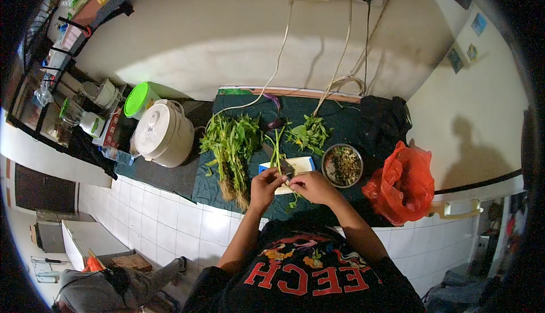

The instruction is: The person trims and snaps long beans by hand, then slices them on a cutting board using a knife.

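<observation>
Above a white cutting board with blue edges (304, 164), my left hand (267, 188) and my right hand (312, 187) nearly meet, both with fingers pinched. A green stem with leaves (276, 148) runs up from my left hand's fingertips. What my right fingertips pinch is too small to make out. Left of the board lies a large bunch of leafy greens with roots (233, 148). A smaller pile of picked leaves (309, 134) is behind the board. To the right stands a metal bowl of chopped pieces (342, 166).
An open red plastic bag (400, 185) stands at the table's right end, near a black bag (386, 121). Eggplants (276, 123) lie at the back. A white rice cooker (164, 133) is at left. Another person (113, 287) is at the lower left. Cables hang from wall sockets.
</observation>
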Action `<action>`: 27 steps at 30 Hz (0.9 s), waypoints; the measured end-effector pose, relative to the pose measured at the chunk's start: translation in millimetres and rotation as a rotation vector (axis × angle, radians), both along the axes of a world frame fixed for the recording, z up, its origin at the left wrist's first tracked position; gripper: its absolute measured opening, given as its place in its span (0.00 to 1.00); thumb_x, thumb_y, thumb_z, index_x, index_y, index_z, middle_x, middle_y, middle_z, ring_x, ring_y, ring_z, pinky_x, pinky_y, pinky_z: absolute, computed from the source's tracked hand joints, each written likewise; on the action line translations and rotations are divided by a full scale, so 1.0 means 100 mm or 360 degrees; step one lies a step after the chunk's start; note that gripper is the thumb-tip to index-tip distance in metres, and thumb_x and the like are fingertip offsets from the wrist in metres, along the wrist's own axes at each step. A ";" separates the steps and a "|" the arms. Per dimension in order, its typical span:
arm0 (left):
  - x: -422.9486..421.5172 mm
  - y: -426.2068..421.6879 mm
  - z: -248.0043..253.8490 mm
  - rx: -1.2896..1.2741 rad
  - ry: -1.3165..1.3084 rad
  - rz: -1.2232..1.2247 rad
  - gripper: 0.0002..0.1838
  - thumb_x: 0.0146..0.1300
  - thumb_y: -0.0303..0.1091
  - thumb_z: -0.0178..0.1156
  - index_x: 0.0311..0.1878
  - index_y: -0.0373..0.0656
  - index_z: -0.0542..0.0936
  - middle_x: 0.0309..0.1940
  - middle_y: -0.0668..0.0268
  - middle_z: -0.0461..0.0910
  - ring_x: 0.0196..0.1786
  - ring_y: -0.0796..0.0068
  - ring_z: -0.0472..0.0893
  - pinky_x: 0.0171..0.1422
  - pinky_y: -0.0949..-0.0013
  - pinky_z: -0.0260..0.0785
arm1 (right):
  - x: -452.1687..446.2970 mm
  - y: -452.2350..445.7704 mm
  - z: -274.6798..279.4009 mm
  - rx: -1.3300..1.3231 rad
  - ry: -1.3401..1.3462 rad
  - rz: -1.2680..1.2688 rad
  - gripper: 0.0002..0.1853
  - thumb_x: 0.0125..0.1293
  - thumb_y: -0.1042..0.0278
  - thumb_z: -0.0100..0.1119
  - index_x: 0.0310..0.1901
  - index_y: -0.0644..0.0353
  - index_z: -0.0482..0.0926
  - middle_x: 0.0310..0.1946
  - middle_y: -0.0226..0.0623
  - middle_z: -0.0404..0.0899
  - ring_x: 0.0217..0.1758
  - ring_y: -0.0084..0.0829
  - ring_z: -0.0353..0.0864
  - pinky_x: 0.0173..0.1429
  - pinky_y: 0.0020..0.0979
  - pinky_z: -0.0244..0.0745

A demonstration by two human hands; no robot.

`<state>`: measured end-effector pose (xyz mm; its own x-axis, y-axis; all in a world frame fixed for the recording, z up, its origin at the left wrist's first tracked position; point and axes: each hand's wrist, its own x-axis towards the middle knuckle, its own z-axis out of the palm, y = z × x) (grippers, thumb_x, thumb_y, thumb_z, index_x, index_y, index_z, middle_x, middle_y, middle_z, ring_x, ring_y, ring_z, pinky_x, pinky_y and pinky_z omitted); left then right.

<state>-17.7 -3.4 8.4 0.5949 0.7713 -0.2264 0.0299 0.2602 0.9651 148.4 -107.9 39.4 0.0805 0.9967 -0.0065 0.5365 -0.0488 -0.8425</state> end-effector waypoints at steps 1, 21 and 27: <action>0.00 -0.01 0.00 -0.0005 0.0000 -0.0001 0.15 0.60 0.25 0.68 0.50 0.33 0.81 0.36 0.69 0.82 0.38 0.82 0.78 0.45 0.75 0.73 | -0.01 0.00 0.08 -0.0008 -0.0048 0.0028 0.09 0.63 0.64 0.60 0.37 0.60 0.83 0.33 0.44 0.83 0.38 0.47 0.83 0.44 0.42 0.77; -0.21 0.04 0.02 0.0047 -0.0100 0.0356 0.14 0.60 0.26 0.69 0.49 0.36 0.82 0.35 0.67 0.85 0.36 0.81 0.80 0.42 0.77 0.73 | 0.76 0.60 0.13 0.0777 -0.0488 -0.0876 0.09 0.63 0.72 0.61 0.45 0.61 0.83 0.43 0.43 0.84 0.44 0.45 0.84 0.51 0.39 0.78; -0.20 0.01 0.19 0.0048 -0.0141 0.0323 0.14 0.60 0.27 0.69 0.49 0.37 0.82 0.33 0.70 0.83 0.33 0.83 0.78 0.38 0.79 0.70 | 0.09 0.23 -0.06 0.0022 0.0191 -0.0425 0.12 0.66 0.63 0.62 0.44 0.62 0.84 0.37 0.41 0.86 0.40 0.35 0.85 0.48 0.34 0.78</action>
<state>-37.6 -2.9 27.5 0.4435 0.8828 -0.1551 -0.1055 0.2232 0.9690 157.1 -85.3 32.9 0.3396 0.9404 -0.0183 0.4027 -0.1629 -0.9007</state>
